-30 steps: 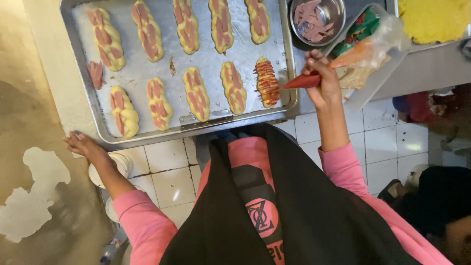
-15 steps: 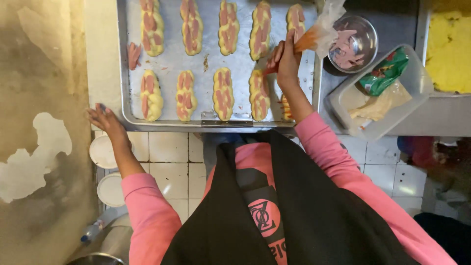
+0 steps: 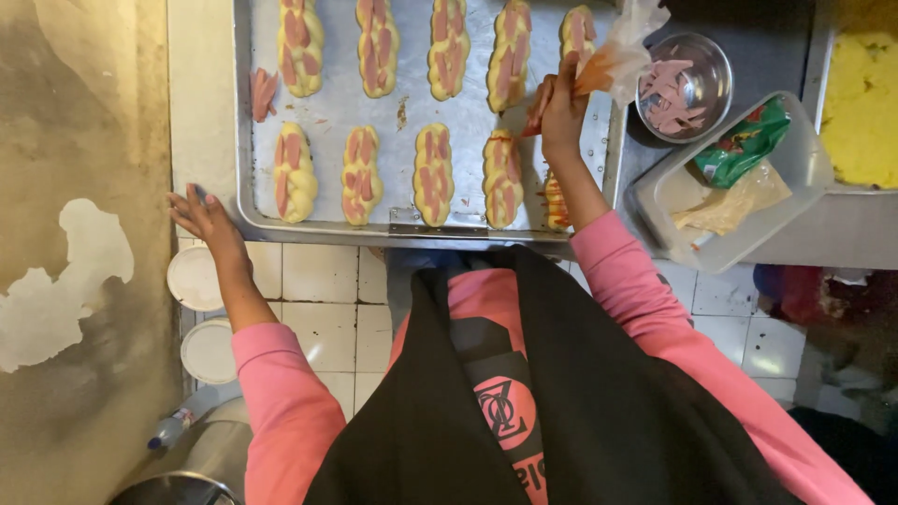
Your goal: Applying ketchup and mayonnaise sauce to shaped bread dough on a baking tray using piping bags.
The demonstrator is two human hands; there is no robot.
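Observation:
A metal baking tray point(image 3: 412, 224) holds two rows of braided dough pieces topped with pink sausage strips. My right hand point(image 3: 564, 110) grips a plastic piping bag point(image 3: 603, 65) of orange-red sauce, its tip over the dough piece point(image 3: 504, 178) second from the right in the near row. The rightmost near piece point(image 3: 556, 201), striped with sauce, is partly hidden by my forearm. My left hand point(image 3: 201, 215) rests open on the counter at the tray's near left corner, fingers spread, holding nothing.
A steel bowl point(image 3: 690, 70) of sausage strips stands right of the tray. Nearer is a clear plastic tub point(image 3: 795, 168) with a green packet and a bag. Yellow dough point(image 3: 865, 112) lies far right. White lids point(image 3: 192, 279) and a bottle point(image 3: 178, 425) sit below left.
My right hand has carried the piping bag from the rightmost near dough piece leftward to its neighbour. My view has shifted left along the tray. My left hand stays by the tray corner.

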